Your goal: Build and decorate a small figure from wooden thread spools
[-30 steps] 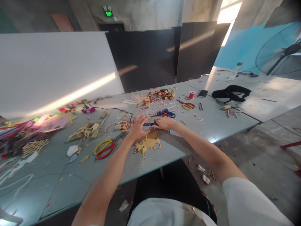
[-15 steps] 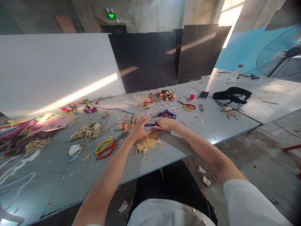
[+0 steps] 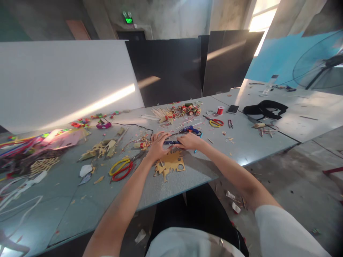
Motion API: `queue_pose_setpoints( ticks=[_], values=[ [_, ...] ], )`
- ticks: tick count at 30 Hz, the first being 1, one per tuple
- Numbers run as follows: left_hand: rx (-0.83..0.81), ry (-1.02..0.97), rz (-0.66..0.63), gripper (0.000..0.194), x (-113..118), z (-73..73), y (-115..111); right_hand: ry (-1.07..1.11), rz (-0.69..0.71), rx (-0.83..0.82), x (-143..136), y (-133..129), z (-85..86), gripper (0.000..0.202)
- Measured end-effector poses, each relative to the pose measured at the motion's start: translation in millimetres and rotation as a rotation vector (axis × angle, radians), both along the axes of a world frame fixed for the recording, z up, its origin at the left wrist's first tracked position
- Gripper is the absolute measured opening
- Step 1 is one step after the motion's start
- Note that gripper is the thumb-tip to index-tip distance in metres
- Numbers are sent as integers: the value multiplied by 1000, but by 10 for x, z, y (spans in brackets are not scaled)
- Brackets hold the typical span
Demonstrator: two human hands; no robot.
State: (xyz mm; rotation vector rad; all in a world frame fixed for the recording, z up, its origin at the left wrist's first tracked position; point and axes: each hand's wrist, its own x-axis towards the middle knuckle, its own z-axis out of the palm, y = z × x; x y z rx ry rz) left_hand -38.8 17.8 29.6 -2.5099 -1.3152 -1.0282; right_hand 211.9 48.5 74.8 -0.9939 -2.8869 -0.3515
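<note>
My left hand (image 3: 159,143) and my right hand (image 3: 189,141) are close together over the table's near part. Between them lies a dark blue, slim tool (image 3: 172,142); the fingers of both hands are closed on its ends. A tan sheet with cut-out holes and jagged edges (image 3: 174,162) lies just below my hands. Behind my right hand is a blue-handled tool (image 3: 193,130). Beside my left wrist rest scissors with yellow and red handles (image 3: 122,169), and a small bamboo piece with red binding (image 3: 141,145) sits left of my left fingers.
Bamboo pieces with red bands (image 3: 189,108) and thin sticks are piled at the back. Further right are other scissors (image 3: 214,122), a red spool (image 3: 220,110), a phone (image 3: 233,109) and a black cap (image 3: 265,109). Colourful strips (image 3: 20,144) lie far left.
The pale stick that stood upright between my hands no longer shows there. My hands have barely moved and still hold the dark blue tool. The view has shifted slightly.
</note>
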Motion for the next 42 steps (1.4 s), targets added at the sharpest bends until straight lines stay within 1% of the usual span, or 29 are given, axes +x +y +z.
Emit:
queue_pose_setpoints(
  ticks=[5,9,11,14,17,20,22,26,28,30,34,36,38,40,42],
  values=[
    [0,-28,-4,65,0,-45,30,8,10,41,34,44,-11,73],
    [27,-77,-2,67,-27,-109,56,24,-12,20,132,163,-14,65],
    [34,-123,18,66,-43,-146,78,69,-55,6,224,230,11,61],
    [47,-183,41,55,-49,-200,119,174,-177,-8,399,333,59,61],
    [71,-219,59,42,-25,-236,156,353,-333,35,583,452,79,62],
    [76,-216,90,38,13,-251,169,542,-494,57,756,597,52,64],
    [70,-195,110,38,35,-251,165,621,-604,66,869,701,13,68],
    [41,-169,133,34,60,-249,150,631,-840,123,1096,881,-105,75],
    [23,-179,125,31,64,-255,150,573,-950,128,1204,948,-189,79],
    [3,-198,100,28,65,-268,158,494,-1019,110,1297,999,-285,79],
    [-48,-235,70,26,67,-309,179,384,-1058,14,1384,1059,-445,75],
    [-76,-250,69,30,65,-330,184,385,-1075,-9,1362,1061,-463,76],
    [-99,-262,63,37,58,-349,186,414,-1075,8,1299,1039,-425,75],
    [-111,-274,54,46,47,-363,185,458,-1006,48,1201,987,-344,70],
    [-116,-277,47,54,35,-373,183,474,-819,40,1080,907,-247,60]
  ],
)
